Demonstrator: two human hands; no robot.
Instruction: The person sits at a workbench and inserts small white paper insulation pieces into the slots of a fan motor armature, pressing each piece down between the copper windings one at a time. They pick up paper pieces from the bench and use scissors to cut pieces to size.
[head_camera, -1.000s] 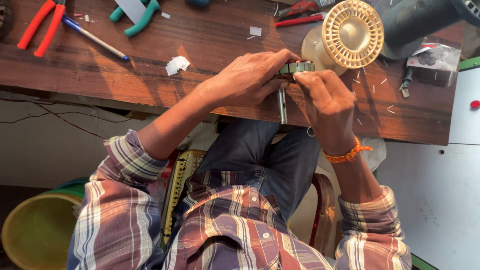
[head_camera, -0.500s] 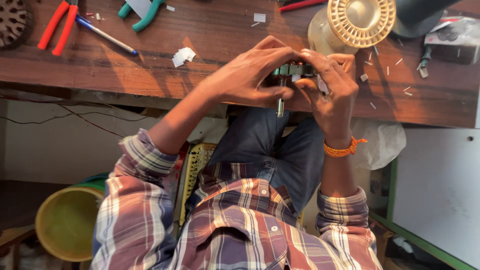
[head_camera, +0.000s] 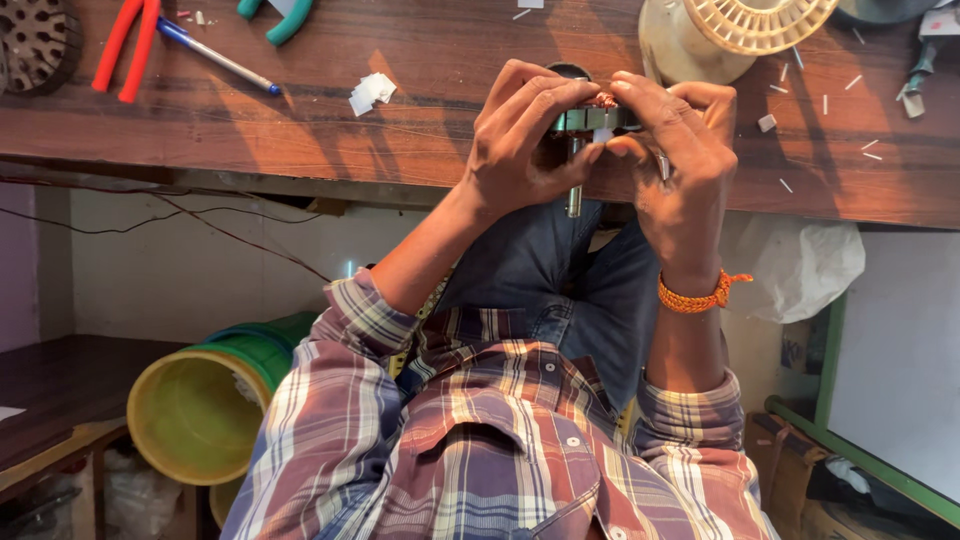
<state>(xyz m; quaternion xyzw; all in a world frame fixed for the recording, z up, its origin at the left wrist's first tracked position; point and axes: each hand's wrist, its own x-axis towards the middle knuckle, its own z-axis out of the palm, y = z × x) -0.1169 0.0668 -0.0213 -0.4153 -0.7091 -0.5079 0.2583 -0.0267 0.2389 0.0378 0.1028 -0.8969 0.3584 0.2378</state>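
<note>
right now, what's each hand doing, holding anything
Left hand: closed on the small metal motor part, shaft pointing down.
Right hand: closed on the same part, fingertips pinching at its top.

two hands, left hand (head_camera: 525, 140) and right hand (head_camera: 680, 150), one small metal motor part (head_camera: 590, 120), one red-handled pliers (head_camera: 125, 45), one pen (head_camera: 215, 57), one cream fan wheel (head_camera: 760, 20), one yellow bucket (head_camera: 190, 415)

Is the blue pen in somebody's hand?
No, the blue pen lies on the wooden table, far from both hands holding the small metal part.
</note>
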